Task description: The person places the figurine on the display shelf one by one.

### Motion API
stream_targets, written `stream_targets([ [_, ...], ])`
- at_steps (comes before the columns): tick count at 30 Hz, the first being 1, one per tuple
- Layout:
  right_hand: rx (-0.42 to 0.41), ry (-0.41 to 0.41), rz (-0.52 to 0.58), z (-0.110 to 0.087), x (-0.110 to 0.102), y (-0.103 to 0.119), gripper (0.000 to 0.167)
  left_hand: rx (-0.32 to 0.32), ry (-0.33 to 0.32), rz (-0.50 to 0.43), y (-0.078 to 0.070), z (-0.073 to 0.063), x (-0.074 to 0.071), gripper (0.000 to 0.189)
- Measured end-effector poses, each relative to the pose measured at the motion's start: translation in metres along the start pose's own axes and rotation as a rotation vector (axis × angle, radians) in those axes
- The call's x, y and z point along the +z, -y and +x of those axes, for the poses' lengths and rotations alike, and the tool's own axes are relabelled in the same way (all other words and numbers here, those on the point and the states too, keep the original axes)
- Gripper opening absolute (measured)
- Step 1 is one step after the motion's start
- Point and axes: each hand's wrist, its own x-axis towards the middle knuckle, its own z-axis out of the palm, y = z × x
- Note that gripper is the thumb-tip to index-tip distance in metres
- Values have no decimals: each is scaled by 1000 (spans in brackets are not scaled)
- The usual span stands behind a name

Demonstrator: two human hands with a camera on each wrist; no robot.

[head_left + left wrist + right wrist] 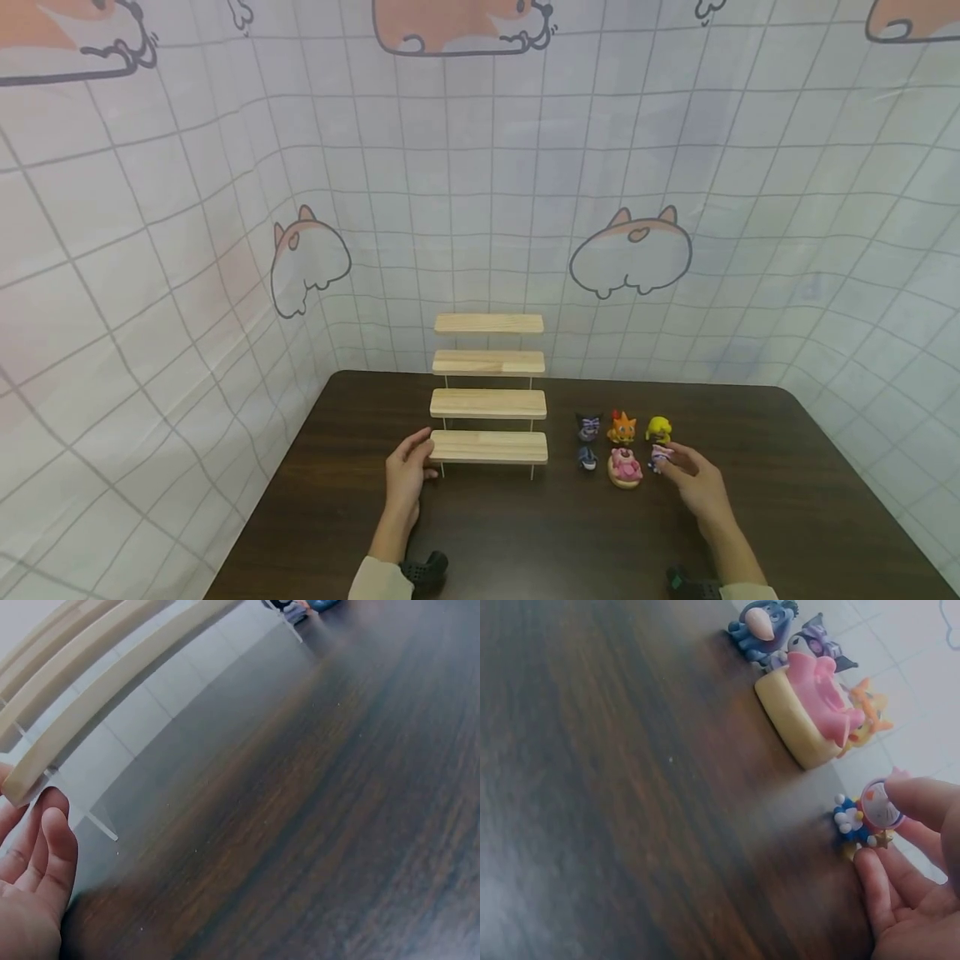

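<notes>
Head view, left hand [405, 475] with fingers grasping lowest wooden shelf [491, 447], right hand [699, 485] with fingers pinching small figurine [657, 459], other figurines [622, 429] nearby

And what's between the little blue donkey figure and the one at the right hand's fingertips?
The pink figure in its round yellow base; the head view shows it between the blue donkey figure and the white-faced figure at the right hand.

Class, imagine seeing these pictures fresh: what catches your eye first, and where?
The pale four-tiered wooden rack stands out on the dark table, the left hand at its lowest board's left end. To its right, six colourful figurines form two rows, the right hand pinching the front right one.
</notes>
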Motion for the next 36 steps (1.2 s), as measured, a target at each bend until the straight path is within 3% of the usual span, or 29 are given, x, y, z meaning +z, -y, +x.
stream_targets([
  [29,-20,-94,-20,-2,6,-3,49,-20,59,-85,2,-1,-10,41],
  [36,-6,-85,24,-3,5,-4,56,-18,62,-81,5,1,-11,39],
])
